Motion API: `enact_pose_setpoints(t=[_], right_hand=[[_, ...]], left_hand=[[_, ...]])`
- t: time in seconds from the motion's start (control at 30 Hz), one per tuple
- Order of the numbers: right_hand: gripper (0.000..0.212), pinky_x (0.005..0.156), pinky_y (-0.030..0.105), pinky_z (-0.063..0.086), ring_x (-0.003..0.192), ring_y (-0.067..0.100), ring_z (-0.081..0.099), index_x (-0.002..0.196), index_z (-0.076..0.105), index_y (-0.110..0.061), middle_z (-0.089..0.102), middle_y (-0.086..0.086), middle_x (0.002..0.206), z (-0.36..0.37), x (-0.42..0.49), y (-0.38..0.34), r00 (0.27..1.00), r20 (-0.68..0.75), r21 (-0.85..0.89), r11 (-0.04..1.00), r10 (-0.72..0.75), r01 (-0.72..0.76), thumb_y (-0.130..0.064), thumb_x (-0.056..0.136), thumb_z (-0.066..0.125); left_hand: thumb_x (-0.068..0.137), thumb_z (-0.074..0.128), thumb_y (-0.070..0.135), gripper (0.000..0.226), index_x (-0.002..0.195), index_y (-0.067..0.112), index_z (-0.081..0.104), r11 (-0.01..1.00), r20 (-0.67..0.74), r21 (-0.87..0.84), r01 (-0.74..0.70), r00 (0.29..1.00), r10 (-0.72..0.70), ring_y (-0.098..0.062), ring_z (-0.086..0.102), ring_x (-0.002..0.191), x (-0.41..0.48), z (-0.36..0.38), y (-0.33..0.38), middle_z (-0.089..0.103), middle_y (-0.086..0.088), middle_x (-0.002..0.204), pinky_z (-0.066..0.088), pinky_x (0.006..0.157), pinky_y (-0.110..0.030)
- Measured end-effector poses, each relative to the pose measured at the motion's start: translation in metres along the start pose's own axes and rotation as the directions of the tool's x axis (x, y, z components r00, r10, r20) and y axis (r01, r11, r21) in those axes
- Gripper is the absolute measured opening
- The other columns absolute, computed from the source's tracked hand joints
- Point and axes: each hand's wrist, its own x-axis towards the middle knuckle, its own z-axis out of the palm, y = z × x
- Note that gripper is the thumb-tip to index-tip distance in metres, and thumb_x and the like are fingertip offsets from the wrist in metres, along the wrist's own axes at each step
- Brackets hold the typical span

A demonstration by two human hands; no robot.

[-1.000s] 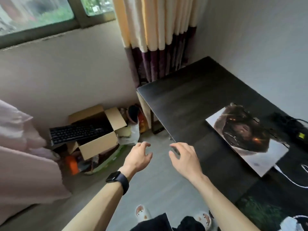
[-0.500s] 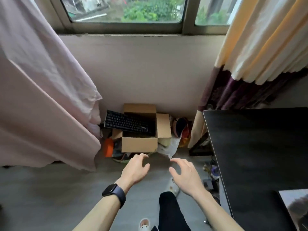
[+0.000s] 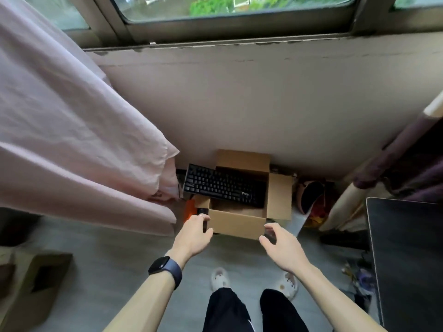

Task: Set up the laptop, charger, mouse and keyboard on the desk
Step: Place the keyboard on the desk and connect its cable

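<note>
Where it spans the box [image 3: 236, 227], black keyboard [image 3: 223, 185], left end overhanging

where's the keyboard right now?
Head view, centre: the black keyboard lies across the open cardboard box on the floor below the window, its left end overhanging the box toward the pink cloth.

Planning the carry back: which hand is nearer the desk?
Right. The right hand hovers by the box's right front corner, on the desk's side; the left hand is at the box's left corner, farther away.
</note>
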Motion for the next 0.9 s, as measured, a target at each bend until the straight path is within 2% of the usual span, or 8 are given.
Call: enact_pose_setpoints(t=[0.23,0.37,0.43,0.5,0.57,0.63,0.8,0.9], right_hand=[[0.043,0.098,0.029,0.045,0.116,0.010,0.057,0.135,0.050,-0.028,0.060,-0.010,0.127,0.016,0.090,-0.013,0.982,0.065,0.223,0.957,0.176,-0.186,-0.045,0.096,0.056],[0.038,0.099,0.034,0.046,0.114,0.015,0.059,0.126,0.054,-0.027,0.062,-0.007,0.118,0.050,0.148,-0.013,0.926,0.111,0.454,0.810,0.362,-0.371,-0.048,0.095,0.059],[0.042,0.101,0.042,0.050,0.112,0.019,0.062,0.126,0.056,-0.022,0.064,-0.002,0.117,0.080,0.184,-0.013,0.878,0.161,0.585,0.673,0.450,-0.453,-0.048,0.094,0.061],[0.048,0.100,0.044,0.053,0.109,0.020,0.064,0.132,0.053,-0.014,0.065,0.004,0.118,0.106,0.217,-0.017,0.830,0.260,0.694,0.502,0.493,-0.516,-0.044,0.096,0.061],[0.060,0.098,0.040,0.054,0.112,0.023,0.063,0.141,0.044,-0.009,0.063,0.012,0.129,0.133,0.252,-0.021,0.782,0.356,0.776,0.303,0.512,-0.553,-0.042,0.096,0.063],[0.075,0.092,0.036,0.054,0.116,0.026,0.062,0.151,0.033,-0.007,0.056,0.019,0.140,0.156,0.283,-0.027,0.745,0.435,0.830,0.097,0.506,-0.550,-0.043,0.093,0.066],[0.073,0.111,0.045,0.042,0.138,0.032,0.046,0.153,0.033,-0.016,0.036,0.020,0.156,0.185,0.354,-0.036,0.698,0.536,0.844,-0.328,0.475,-0.425,-0.045,0.094,0.064],[0.073,0.109,0.045,0.040,0.141,0.033,0.040,0.152,0.036,-0.016,0.033,0.016,0.158,0.190,0.372,-0.030,0.679,0.569,0.799,-0.509,0.464,-0.321,-0.042,0.092,0.067]], left_hand=[[0.092,0.057,0.035,0.056,0.144,0.018,0.040,0.998,0.015,0.049,0.038,0.999,-0.039,-0.031,0.044,0.131,0.132,-0.021,-0.010,0.034,-0.009,0.150,0.040,0.107,-0.038],[0.092,0.060,0.034,0.069,0.150,0.016,0.028,0.992,-0.011,0.045,0.121,0.993,-0.121,-0.038,0.028,0.141,0.206,-0.015,-0.024,0.017,-0.016,0.158,0.034,0.112,-0.044],[0.091,0.063,0.038,0.076,0.152,0.016,0.024,0.985,-0.049,0.126,0.119,0.992,-0.113,-0.038,0.019,0.145,0.240,-0.010,-0.039,0.011,-0.018,0.161,0.028,0.115,-0.044],[0.089,0.063,0.046,0.081,0.152,0.017,0.021,0.943,-0.074,0.332,0.010,0.997,0.015,-0.038,0.012,0.148,0.268,-0.007,-0.052,0.007,-0.019,0.162,0.022,0.118,-0.044],[0.087,0.061,0.048,0.083,0.153,0.017,0.021,0.788,0.009,0.581,-0.202,0.970,0.243,-0.036,0.008,0.149,0.296,0.001,-0.067,0.006,-0.016,0.163,0.016,0.119,-0.048],[0.086,0.062,0.050,0.085,0.154,0.018,0.022,0.646,0.109,0.689,-0.330,0.928,0.357,-0.035,0.006,0.150,0.320,0.005,-0.075,0.008,-0.013,0.164,0.014,0.120,-0.052],[0.086,0.053,0.063,0.090,0.154,0.016,0.020,0.598,0.153,0.737,-0.315,0.939,0.307,-0.034,0.018,0.147,0.385,0.013,-0.078,0.029,-0.015,0.156,0.012,0.117,-0.054],[0.087,0.049,0.066,0.082,0.149,0.016,0.029,0.574,0.276,0.728,-0.375,0.927,0.255,-0.035,0.040,0.132,0.408,0.010,-0.067,0.044,-0.016,0.141,0.031,0.109,-0.046]])
